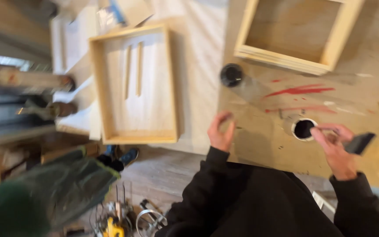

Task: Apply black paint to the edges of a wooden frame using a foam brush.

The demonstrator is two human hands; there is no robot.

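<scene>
Over the plywood bench [365, 145], right hand [336, 151] holds a dark flat block [359, 142], likely a sanding pad, grip clamped on it between thumb and fingers, just beside a round hole [304, 128] in the bench top; held low and close, probably to work the hole's edge. Left hand [221, 131] hovers near the bench edge, fingers pinched almost together, maybe on something tiny; too blurred, cannot tell. Black jar [232, 75] lies on its side farther back, near red paint streaks [301, 91]. Wooden box [297, 33] sits at the far end, open side up. Second wooden frame [134, 85] lies on a white sheet at left. Another person in a green jacket [62, 186] crouches lower left above floor tools [123, 217].
</scene>
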